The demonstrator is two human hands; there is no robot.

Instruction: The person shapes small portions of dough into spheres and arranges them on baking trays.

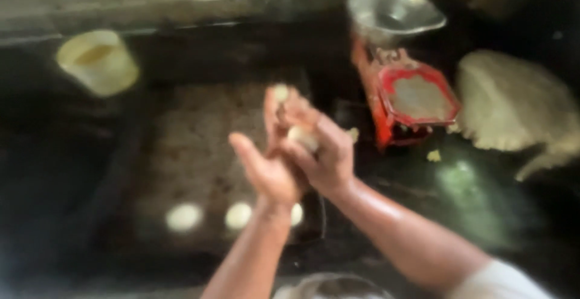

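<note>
Both hands were pressed together around a small pale lump of dough (302, 136), right hand (323, 154) cupped over it with fingers curled, left hand (269, 166) under it with palm up and fingers mostly straight. Pretty blurry though, so the exact grip was hard to tell. Just below the hands, three round dough balls (184, 217) sat in a row on the dark counter (199, 136). A red scale (411, 102) with a metal pan (393, 10) stood to the right, a big dough mass (513, 102) beyond it, and a yellow cup (98, 61) far left.
</note>
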